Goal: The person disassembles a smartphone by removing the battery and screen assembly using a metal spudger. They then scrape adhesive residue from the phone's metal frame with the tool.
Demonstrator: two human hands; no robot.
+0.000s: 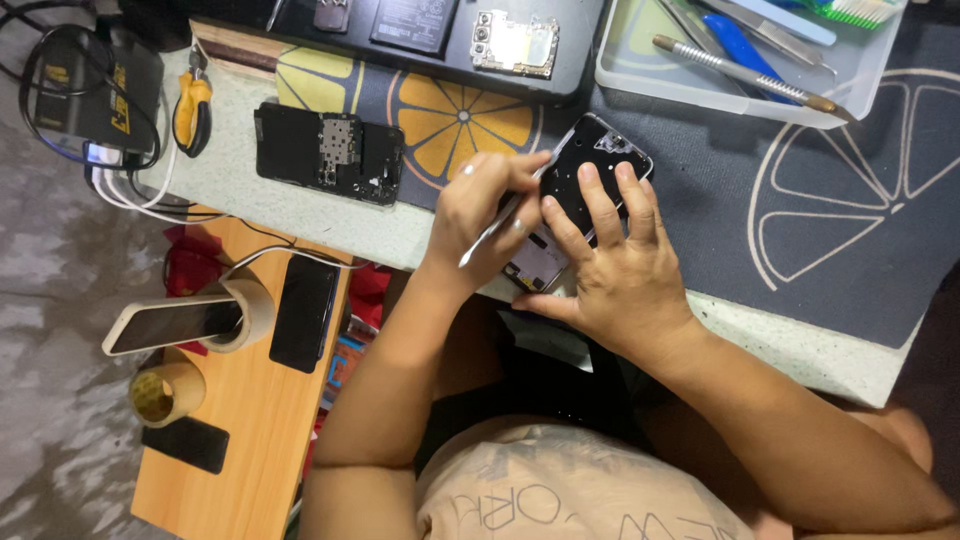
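My left hand (490, 220) pinches a thin metal tool (497, 225) between thumb and fingers, its tip pointing toward the upper end of the opened phone (585, 185), its other end sticking out below my knuckles. The phone lies tilted on the dark mat (800, 200) with the citrus pattern, near the table's front edge. My right hand (610, 270) lies flat on the phone's lower half, fingers (600, 205) spread and pressing down on its dark inner plate, thumb stretched out to the left along the table edge.

To the left on the mat lies a second phone (328, 153), opened, its board showing. Beyond it sit yellow-handled pliers (192, 110). At the top, a dark tray (440, 35) holds phone parts, and a clear tray (740, 60) holds tweezers and other tools. On the wooden side table (230, 480) to my left, a phone rests across a roll of tape (250, 305), with another black phone (303, 312) just beside it
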